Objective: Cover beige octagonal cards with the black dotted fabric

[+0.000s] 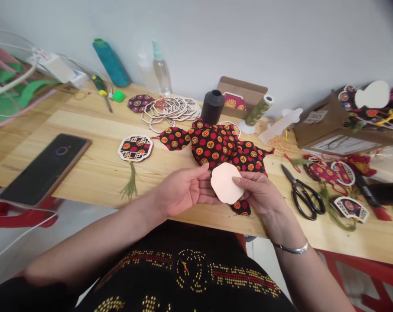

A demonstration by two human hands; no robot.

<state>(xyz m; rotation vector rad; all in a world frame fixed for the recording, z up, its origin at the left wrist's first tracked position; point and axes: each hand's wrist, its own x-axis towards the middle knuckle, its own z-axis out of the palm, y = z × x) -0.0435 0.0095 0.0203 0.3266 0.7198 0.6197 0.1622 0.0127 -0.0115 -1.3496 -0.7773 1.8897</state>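
While right hand (pixel 259 190) pinches pale scalloped card (pixel 224 184), left hand (pixel 183 190) lies open at left edge.

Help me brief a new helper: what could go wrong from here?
The scissors lie uncovered beside the right hand; a sideways reach might catch their point. The pale piece, pinched by the right hand near the left hand, might slip. A white cable hangs past the table's edge by the phone; snagging it could tug the phone, if connected.

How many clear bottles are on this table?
2: the pale-capped bottle, by the wall, right of the teal thread cone, and the green-topped bottle just right of it. More could be hidden from view.
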